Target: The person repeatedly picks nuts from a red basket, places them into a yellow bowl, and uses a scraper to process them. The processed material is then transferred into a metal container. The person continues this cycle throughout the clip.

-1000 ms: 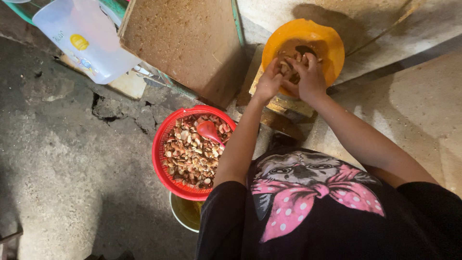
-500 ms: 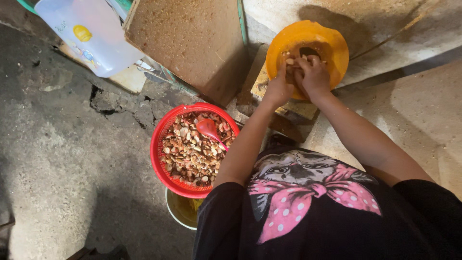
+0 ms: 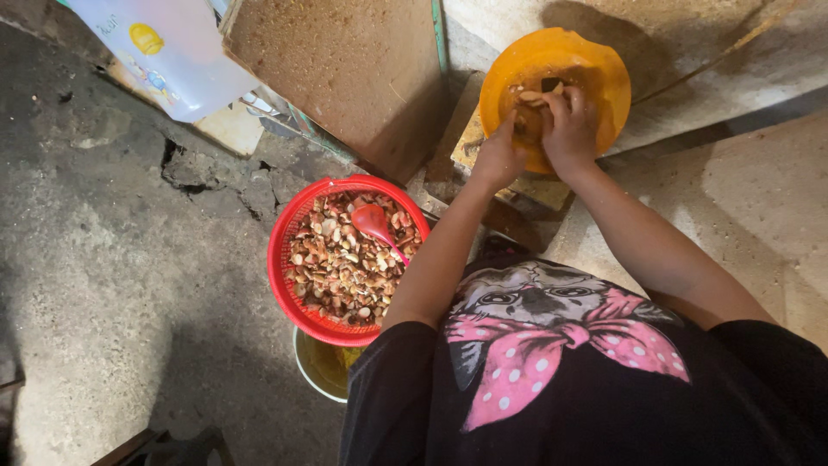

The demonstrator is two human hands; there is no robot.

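Note:
Both of my hands are inside an orange plastic bowl (image 3: 604,78) that rests on a wooden block at the upper right. My left hand (image 3: 498,160) is curled at the bowl's near rim, and what it grips is hidden. My right hand (image 3: 571,129) lies next to it with the fingers bent over small pale pieces (image 3: 528,97) in the bowl. A small dark object (image 3: 552,84) shows just past the fingertips. The two hands touch each other.
A red basket (image 3: 289,259) full of brown and pale shells or nuts sits at my left with a red scoop (image 3: 373,221) in it, over a pale bucket (image 3: 315,371). A brown board (image 3: 345,69) and a translucent plastic jug (image 3: 172,52) stand behind.
My hands have stayed together in the orange bowl, with only small finger movements. The view has shifted slightly.

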